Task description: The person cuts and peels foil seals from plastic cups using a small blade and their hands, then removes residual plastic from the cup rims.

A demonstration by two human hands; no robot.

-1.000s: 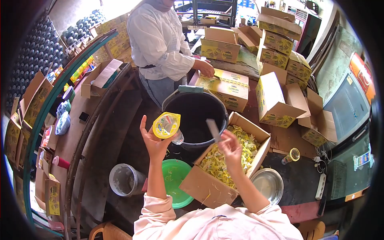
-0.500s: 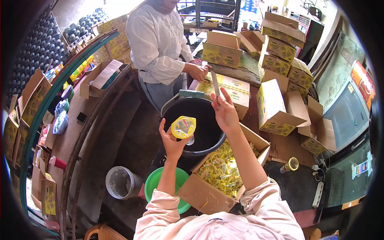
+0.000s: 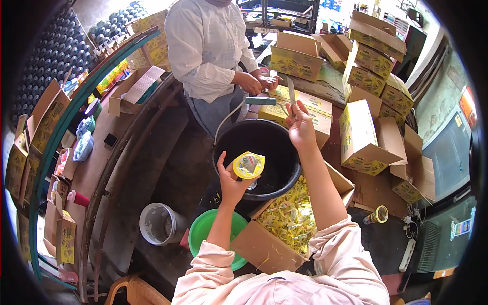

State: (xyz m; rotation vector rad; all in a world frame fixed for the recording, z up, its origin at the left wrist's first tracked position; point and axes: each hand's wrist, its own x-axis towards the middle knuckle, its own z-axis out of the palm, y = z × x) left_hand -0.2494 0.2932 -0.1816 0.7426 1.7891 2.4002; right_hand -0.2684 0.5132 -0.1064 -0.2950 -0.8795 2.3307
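Note:
My left hand [image 3: 231,185] grips a clear plastic cup with a yellow printed lid [image 3: 249,165], its lid facing me, over the near side of a black bucket [image 3: 239,142]. Held upright in my right hand [image 3: 302,127] is a knife [image 3: 291,89], its blade pointing up, beyond the bucket's right rim. Blade and cup are apart. Below my right forearm, an open cardboard box [image 3: 269,247] is filled with yellow-and-clear plastic scraps [image 3: 290,216]. The bucket's handle [image 3: 261,100] stands up on its far side.
A co-worker [image 3: 203,56] stands beyond the bucket, both hands [image 3: 259,81] close together. Yellow printed cartons [image 3: 366,134] are stacked at the right. A green basin [image 3: 203,229] and a grey-white pail [image 3: 160,223] stand at lower left. Another yellow-rimmed cup [image 3: 376,215] sits at the right.
My view has shifted, so the surroundings appear farther right. The bucket's handle now stands higher above the rim. The co-worker's hands have moved. My hands keep hold of the cup and knife.

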